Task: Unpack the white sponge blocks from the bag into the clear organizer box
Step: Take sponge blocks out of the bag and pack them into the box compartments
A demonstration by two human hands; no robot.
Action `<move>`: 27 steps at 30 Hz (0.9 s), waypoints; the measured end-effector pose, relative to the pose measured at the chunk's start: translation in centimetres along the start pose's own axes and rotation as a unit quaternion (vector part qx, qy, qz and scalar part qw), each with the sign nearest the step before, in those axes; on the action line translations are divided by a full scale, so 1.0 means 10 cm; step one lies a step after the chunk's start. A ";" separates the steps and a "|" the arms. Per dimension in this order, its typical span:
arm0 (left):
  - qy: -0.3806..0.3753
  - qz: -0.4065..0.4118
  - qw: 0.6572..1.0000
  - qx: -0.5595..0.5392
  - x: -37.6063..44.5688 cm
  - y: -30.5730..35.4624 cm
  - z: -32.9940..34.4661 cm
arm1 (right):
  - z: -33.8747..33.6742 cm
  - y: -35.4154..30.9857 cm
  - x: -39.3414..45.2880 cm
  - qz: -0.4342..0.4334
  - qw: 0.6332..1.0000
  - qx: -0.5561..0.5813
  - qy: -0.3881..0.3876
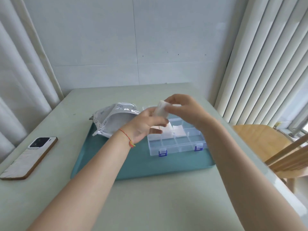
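My left hand (pixel 146 124) and my right hand (pixel 185 110) both hold a white sponge block (pixel 160 110) in the air above the back of the clear organizer box (pixel 178 145). The box lies open on a teal tray (pixel 141 165) and has blue latches at its front. At least two white sponge blocks (pixel 179 131) lie in its middle compartments. The silvery bag (pixel 111 120) lies open on the tray's left rear corner, just left of my left hand.
A phone (pixel 28 157) lies face down on the pale green table (pixel 150 205) at the left. A wooden chair (pixel 275 150) stands at the right. White curtains hang on both sides and a wall rises behind the table.
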State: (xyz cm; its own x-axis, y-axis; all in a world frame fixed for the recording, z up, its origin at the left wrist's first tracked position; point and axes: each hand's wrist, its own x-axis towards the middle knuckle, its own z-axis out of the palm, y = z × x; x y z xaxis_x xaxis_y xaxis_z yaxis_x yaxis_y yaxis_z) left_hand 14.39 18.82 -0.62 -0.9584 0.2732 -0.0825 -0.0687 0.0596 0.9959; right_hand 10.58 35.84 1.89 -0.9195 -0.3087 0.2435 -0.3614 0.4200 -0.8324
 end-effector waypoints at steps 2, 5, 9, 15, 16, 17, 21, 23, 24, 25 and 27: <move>0.094 0.022 0.977 0.190 0.09 -0.03 0.08 | -0.16 0.12 0.06 0.014 0.997 -0.044 0.054; 0.042 0.008 0.883 0.467 0.17 -0.11 0.21 | -0.30 0.34 0.10 0.045 0.993 -0.102 0.032; -0.018 -0.025 0.832 0.553 0.29 -0.21 0.24 | -0.29 0.58 0.16 0.067 0.987 -0.148 0.004; -0.052 -0.038 0.816 0.575 0.35 -0.11 0.16 | -0.21 0.70 0.19 0.103 0.982 -0.147 -0.062; -0.054 -0.041 0.814 0.577 0.36 -0.10 0.16 | -0.20 0.71 0.20 0.110 0.981 -0.145 -0.067; -0.055 -0.043 0.813 0.579 0.36 -0.09 0.16 | -0.19 0.71 0.21 0.116 0.981 -0.142 -0.067; -0.053 -0.043 0.805 0.589 0.37 -0.07 0.19 | -0.19 0.72 0.23 0.134 0.974 -0.165 -0.085; -0.053 -0.043 0.804 0.591 0.37 -0.06 0.21 | -0.17 0.73 0.22 0.136 0.967 -0.190 -0.102; -0.052 -0.043 0.803 0.592 0.37 -0.06 0.21 | -0.15 0.73 0.21 0.131 0.964 -0.204 -0.105; -0.051 -0.041 0.803 0.592 0.38 -0.07 0.21 | -0.13 0.73 0.21 0.123 0.963 -0.218 -0.100; -0.052 -0.035 0.803 0.592 0.37 -0.08 0.22 | -0.09 0.74 0.18 0.105 0.962 -0.241 -0.073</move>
State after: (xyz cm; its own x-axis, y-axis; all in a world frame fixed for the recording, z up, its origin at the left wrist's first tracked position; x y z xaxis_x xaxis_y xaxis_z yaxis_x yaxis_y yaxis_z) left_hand 11.48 21.90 -1.80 -0.9310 0.3051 -0.2004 0.2500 0.9330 0.2589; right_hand 6.10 39.17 -3.33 -0.9610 -0.2763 -0.0072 -0.2326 0.8225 -0.5190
